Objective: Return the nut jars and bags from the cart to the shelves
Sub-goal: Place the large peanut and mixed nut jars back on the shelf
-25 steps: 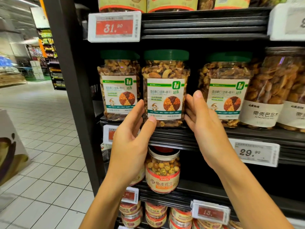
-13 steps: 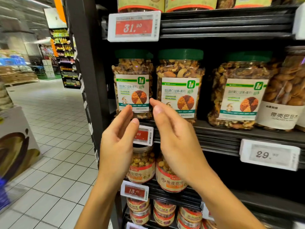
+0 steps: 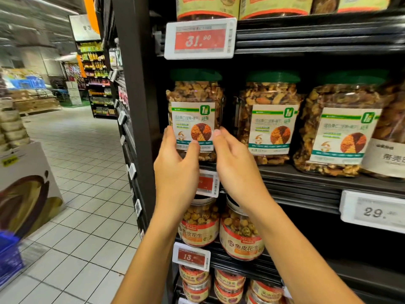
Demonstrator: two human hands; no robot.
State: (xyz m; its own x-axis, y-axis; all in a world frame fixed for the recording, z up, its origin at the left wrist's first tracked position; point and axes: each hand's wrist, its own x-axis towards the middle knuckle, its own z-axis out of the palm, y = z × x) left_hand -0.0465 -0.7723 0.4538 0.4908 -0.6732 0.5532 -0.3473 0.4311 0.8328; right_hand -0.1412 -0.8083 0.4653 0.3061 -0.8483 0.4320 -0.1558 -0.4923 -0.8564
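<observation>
The jar point(image 3: 195, 95) is clear, squarish plastic with rounded corners, packed with lumpy brown mixed nuts, and topped by a dark green screw lid point(image 3: 195, 75). A white paper label point(image 3: 189, 119) with green bands and a round nut picture covers its front. It stands upright, long axis vertical, lid up, with the label facing out toward the aisle. It is the leftmost jar on the black metal shelf point(image 3: 306, 179), close against the dark upright post, in a row with two like jars point(image 3: 270, 121) to its right.

Both hands clasp the jar low down, one on each side. The left hand point(image 3: 175, 170) is half open and cups the lower left corner: its fingers run up the left side, and its thumb lies across the bottom of the label. The right hand point(image 3: 236, 170) sets its thumb tip on the right front edge; its fingers bend in toward the jar's right side, in the gap beside the next jar, where their tips are hidden.

A red-and-white price tag point(image 3: 208, 183) hangs on the shelf edge just under the jar, partly behind the hands.
</observation>
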